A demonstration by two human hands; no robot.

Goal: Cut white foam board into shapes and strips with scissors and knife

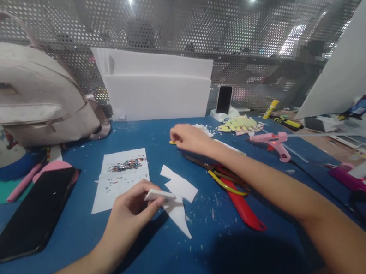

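A small white foam strip (160, 195) was held just above the blue table (182, 268), pinched between the thumb and fingertips of the left hand (130, 212), towards the near middle of the work surface. The strip was judged to be very light, stiff yet crumbly, and easily dented or snapped. Its flat faces, taken lightly near the middle, were judged the safest place for a hold. Just beside it, white foam offcuts (179, 187) were seen lying flat, and their pointed tips were thought fragile.

The right hand (188, 137) was stretched far across the table, with the fingers curled down over a small yellow bit (171, 142); whether that bit was actually gripped could not be told.

Room was bounded on the left by a sheet of paper (114, 191) strewn with glitter (126, 164), and further out by a dark phone (32, 219). On the right it was bounded by scissors (219, 171) and a red-handled cutter (244, 210), both lying beneath the right forearm, and their blades were judged a hazard to any sweep of the arm. Open blue surface was seen mostly towards the near side, where fine white crumbs were scattered
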